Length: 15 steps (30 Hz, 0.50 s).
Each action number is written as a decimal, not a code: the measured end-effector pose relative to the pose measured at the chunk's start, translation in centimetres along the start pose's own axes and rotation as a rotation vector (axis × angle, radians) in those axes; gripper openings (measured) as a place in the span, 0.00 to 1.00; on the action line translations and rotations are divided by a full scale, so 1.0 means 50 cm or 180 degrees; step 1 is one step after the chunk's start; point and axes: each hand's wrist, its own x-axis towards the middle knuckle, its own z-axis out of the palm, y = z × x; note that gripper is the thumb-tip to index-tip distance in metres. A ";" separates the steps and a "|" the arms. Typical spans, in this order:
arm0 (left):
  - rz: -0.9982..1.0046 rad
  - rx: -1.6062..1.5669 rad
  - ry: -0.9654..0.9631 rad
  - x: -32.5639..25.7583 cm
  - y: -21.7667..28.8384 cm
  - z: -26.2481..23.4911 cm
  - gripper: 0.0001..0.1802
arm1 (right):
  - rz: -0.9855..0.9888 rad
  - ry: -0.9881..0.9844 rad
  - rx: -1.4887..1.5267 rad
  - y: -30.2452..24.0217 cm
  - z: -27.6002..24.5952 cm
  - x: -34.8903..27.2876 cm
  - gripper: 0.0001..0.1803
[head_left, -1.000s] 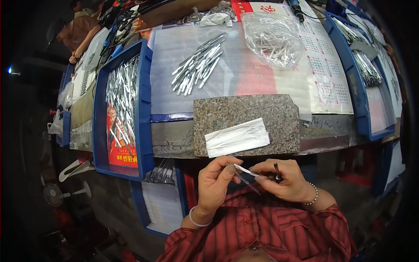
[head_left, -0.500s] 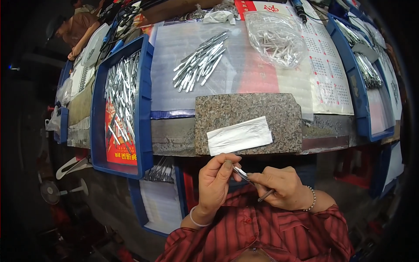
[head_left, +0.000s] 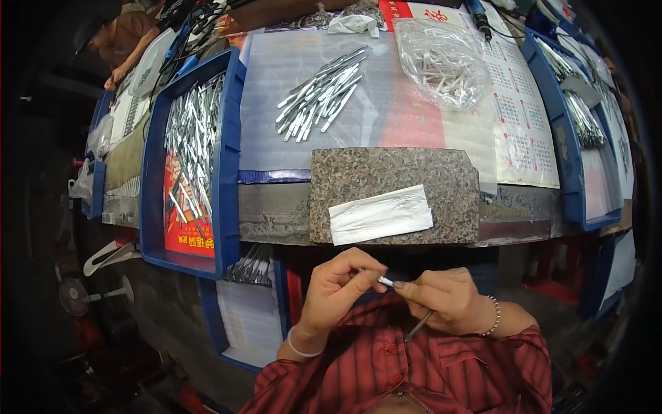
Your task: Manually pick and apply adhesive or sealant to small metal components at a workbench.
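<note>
In front of the stone block, both of my hands meet at a small, slim silvery metal piece [head_left: 386, 281]. Thumb and fingers of my left hand [head_left: 338, 288] are closed on its left end. My right hand [head_left: 445, 300] pinches at the other end, and a thin grey rod [head_left: 418, 325] sticks out below its fingers. Whether rod and piece are joined is hidden by those fingers. Just beyond my hands, a folded white paper [head_left: 380, 215] lies on the speckled stone block [head_left: 396, 167]. Farther back rests a loose pile of slim silvery metal pieces [head_left: 321, 96].
To the left stands a blue tray [head_left: 231, 159] with many metal pieces; another blue tray [head_left: 574, 176] is at right. A clear plastic bag [head_left: 445, 65] of pale pieces and a rotary-type tool [head_left: 478, 19] lie at the back. A person [head_left: 124, 45] sits far left.
My hands have shifted slightly, and the silvery piece now lies more level between them. The rod in my right hand points more steeply down. The view has moved a little.
</note>
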 end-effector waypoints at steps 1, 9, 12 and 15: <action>0.0033 0.0449 -0.0295 0.006 0.016 -0.012 0.05 | -0.0137 -0.0150 -0.0039 0.001 -0.014 0.009 0.15; 0.0876 0.1966 -0.0219 0.024 0.031 -0.022 0.10 | -0.0346 -0.0424 -0.0420 0.017 -0.043 0.064 0.11; 0.1675 0.2449 0.0194 0.042 0.024 -0.020 0.11 | -0.0202 -0.0217 -0.0421 0.021 -0.042 0.078 0.10; 0.2157 0.2824 0.0411 0.063 0.022 -0.028 0.11 | 0.0047 0.0214 -0.0560 0.028 -0.060 0.092 0.13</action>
